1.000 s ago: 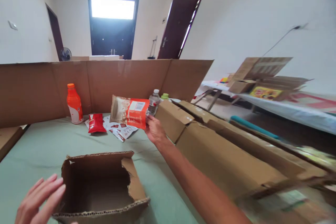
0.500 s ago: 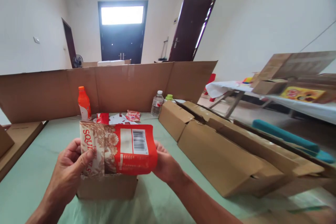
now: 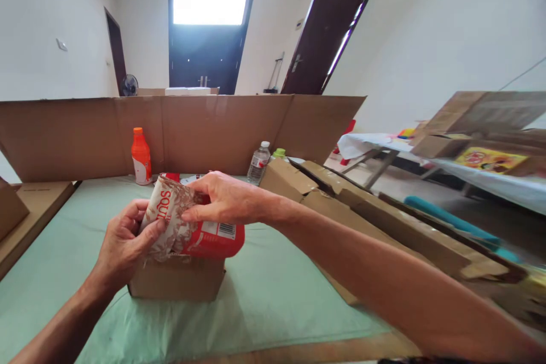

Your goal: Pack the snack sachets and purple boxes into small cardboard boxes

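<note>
A red-and-cream snack bag [image 3: 205, 242] with a barcode and large red lettering lies tilted over a small brown cardboard box [image 3: 177, 284]. My left hand [image 3: 128, 239] is closed on the bag's cream left end, thumb in front. From the right, my right hand [image 3: 228, 196] reaches across the bag's top, its thumb on the front face and its fingers over the upper edge. The bag covers the top of the box. Behind my right hand, a red packet [image 3: 173, 177] shows only in part.
An orange bottle [image 3: 140, 159] and a clear water bottle [image 3: 258, 164] stand before an upright cardboard panel [image 3: 222, 131]. Several open cardboard boxes [image 3: 362, 222] line the right side. Another carton [image 3: 40, 205] sits at the left edge.
My right hand has moved from the bag's right end to its upper middle. The bag now tilts down to the right, its red end curving. The view has shifted slightly.
</note>
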The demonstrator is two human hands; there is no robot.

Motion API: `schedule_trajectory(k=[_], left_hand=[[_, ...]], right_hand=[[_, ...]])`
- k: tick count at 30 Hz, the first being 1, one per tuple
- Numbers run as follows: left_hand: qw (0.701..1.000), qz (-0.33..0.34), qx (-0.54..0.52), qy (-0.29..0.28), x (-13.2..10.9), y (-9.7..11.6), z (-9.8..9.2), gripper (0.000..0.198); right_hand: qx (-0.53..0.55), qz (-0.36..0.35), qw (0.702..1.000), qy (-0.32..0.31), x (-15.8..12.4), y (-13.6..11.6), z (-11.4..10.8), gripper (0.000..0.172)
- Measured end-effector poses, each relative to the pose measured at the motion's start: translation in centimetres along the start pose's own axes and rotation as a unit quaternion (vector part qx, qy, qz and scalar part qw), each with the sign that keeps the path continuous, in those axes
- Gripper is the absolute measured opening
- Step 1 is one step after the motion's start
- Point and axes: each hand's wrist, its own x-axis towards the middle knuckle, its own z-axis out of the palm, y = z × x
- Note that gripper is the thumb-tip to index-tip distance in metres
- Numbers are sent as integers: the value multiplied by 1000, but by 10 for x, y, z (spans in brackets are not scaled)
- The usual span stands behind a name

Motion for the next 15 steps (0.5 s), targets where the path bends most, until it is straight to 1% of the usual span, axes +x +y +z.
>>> schedule_trajectory(k=[3,4,6,8,9,10,11,12,13,15], left_hand=[[1000,0,5,-20,4,1,-10,45],[1000,12,15,-14,5,1,-15,45],[997,62,38,34,7,-1,-26,48],[987,113,64,95,6,-8,-40,52],[983,122,92,105,3,-14,-47,52],[978,125,136,95,-2,-20,-53,50],[969,135,196,69,-9,-26,-58,44],[950,159,266,34,-16,-33,-63,37],[921,198,334,1,-24,-39,-66,31],[857,281,429,-49,-39,-49,-70,25]], right_hand=[[25,-10,999,34,0,0,5,15],[48,-22,997,48,-2,0,4,14],[119,-52,987,95,-5,-1,0,12],[204,-88,957,186,-7,-2,-3,17],[241,-108,935,238,-7,-2,-3,21],[268,-124,913,282,-6,-1,-2,25],[287,-133,896,312,-5,2,2,28],[299,-133,888,322,-5,5,6,30],[304,-124,892,312,-5,8,12,31],[284,-87,918,261,-7,14,25,30]])
